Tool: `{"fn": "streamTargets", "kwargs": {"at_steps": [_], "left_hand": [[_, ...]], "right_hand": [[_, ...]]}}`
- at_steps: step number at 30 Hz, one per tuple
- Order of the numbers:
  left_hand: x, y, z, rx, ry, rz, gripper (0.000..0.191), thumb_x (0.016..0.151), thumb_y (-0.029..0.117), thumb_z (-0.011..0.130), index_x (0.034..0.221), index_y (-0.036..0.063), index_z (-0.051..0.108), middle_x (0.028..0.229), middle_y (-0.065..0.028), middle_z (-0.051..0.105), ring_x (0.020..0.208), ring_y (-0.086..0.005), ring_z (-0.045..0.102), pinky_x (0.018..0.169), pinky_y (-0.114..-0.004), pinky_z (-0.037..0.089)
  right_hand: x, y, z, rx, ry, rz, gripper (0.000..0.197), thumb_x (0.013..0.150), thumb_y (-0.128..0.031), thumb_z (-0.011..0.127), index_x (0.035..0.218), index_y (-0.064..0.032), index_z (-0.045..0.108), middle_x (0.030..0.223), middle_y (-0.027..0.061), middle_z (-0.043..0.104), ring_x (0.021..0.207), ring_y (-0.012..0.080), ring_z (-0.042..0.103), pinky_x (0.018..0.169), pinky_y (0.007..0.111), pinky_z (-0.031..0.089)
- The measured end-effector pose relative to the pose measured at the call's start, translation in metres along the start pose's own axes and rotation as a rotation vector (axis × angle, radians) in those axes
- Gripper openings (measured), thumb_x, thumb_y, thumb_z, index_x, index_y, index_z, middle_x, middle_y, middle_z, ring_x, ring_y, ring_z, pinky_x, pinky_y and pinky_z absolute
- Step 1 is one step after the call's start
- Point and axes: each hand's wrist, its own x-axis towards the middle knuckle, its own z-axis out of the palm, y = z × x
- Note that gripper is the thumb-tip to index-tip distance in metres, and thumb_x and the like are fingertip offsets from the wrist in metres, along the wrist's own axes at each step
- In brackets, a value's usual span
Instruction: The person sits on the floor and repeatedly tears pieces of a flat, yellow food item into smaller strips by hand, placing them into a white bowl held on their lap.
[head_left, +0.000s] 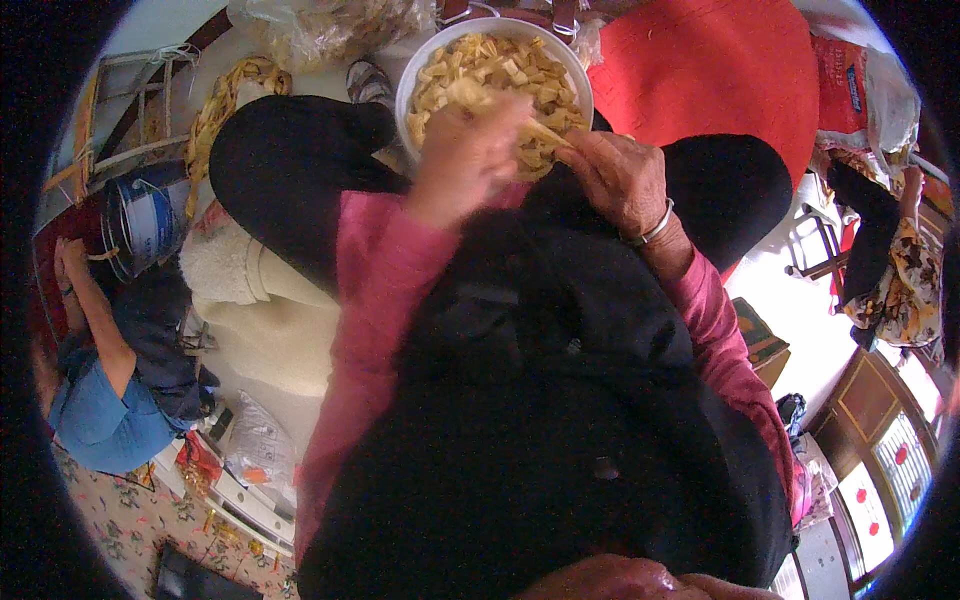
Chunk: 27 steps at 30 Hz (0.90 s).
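Note:
A white round bowl (403, 97) full of chopped pale yellow pieces (517, 71) sits before me, between my bent knees. Thumb and fingers of my right hand (619, 176), with a silver bangle on its wrist, pinch the end of a pale yellow strip (553, 133). That strip slants up to the left over the bowl's near part. My left hand (472, 157) is over the bowl's near left side, blurred, with its fingers by the strip. A larger pale piece (469, 94) shows just beyond it. Blur hides whether the left fingers grip anything.
Long yellowish strips (240, 82) lie beyond my left knee. A clear plastic bag (337, 30) is at the far left, red cloth (705, 75) at the right. One person in blue (112, 412) sits left near a bucket (146, 217); another in patterned clothing (911, 285) is at right.

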Motion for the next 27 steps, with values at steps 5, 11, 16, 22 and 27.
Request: {"fn": "streamTargets", "kwargs": {"at_steps": [5, 11, 16, 22, 27], "left_hand": [[-0.004, 0.004, -0.002, -0.118, 0.041, 0.064, 0.011, 0.078, 0.016, 0.062, 0.084, 0.0094, 0.055, 0.059, 0.0068, 0.040, 0.048, -0.0018, 0.034, 0.041, -0.019, 0.029], [-0.009, 0.006, -0.002, -0.096, 0.067, 0.115, 0.010, 0.078, 0.015, 0.062, 0.082, 0.0090, 0.056, 0.059, 0.0060, 0.041, 0.049, -0.0030, 0.036, 0.042, -0.020, 0.031], [-0.013, 0.011, 0.001, 0.009, 0.043, 0.145, 0.014, 0.079, 0.017, 0.060, 0.088, 0.0072, 0.055, 0.060, 0.0042, 0.043, 0.049, -0.0053, 0.039, 0.044, -0.021, 0.035], [-0.007, 0.051, -0.015, 0.485, 0.068, 0.524, 0.028, 0.087, 0.021, 0.047, 0.104, -0.0005, 0.053, 0.095, -0.0127, 0.061, 0.085, -0.0176, 0.059, 0.078, -0.028, 0.046], [-0.014, 0.059, 0.015, 0.664, -0.140, 0.506, 0.032, 0.092, 0.023, 0.040, 0.107, -0.0019, 0.051, 0.097, -0.0134, 0.061, 0.090, -0.0181, 0.059, 0.084, -0.028, 0.043]], "right_hand": [[0.002, -0.005, -0.007, 0.024, -0.004, -0.035, 0.015, 0.073, -0.012, 0.067, 0.084, -0.0047, 0.059, 0.070, 0.0097, 0.061, 0.058, 0.0245, 0.060, 0.049, 0.031, 0.046], [0.004, -0.008, -0.018, 0.042, 0.028, -0.084, 0.011, 0.076, -0.019, 0.062, 0.083, -0.0113, 0.057, 0.064, 0.0056, 0.057, 0.054, 0.0231, 0.058, 0.045, 0.034, 0.045], [0.009, -0.011, -0.031, -0.059, -0.012, -0.131, 0.014, 0.074, -0.017, 0.061, 0.086, -0.0127, 0.057, 0.064, 0.0040, 0.056, 0.055, 0.0219, 0.058, 0.044, 0.033, 0.044], [0.035, 0.000, -0.059, -0.226, -0.051, -0.412, 0.026, 0.065, -0.014, 0.061, 0.091, -0.0101, 0.056, 0.067, 0.0022, 0.053, 0.056, 0.0201, 0.054, 0.046, 0.031, 0.041], [0.051, -0.004, -0.055, -0.241, -0.062, -0.624, 0.030, 0.062, -0.014, 0.058, 0.091, -0.0085, 0.055, 0.070, 0.0016, 0.051, 0.058, 0.0176, 0.052, 0.047, 0.029, 0.040]]}}
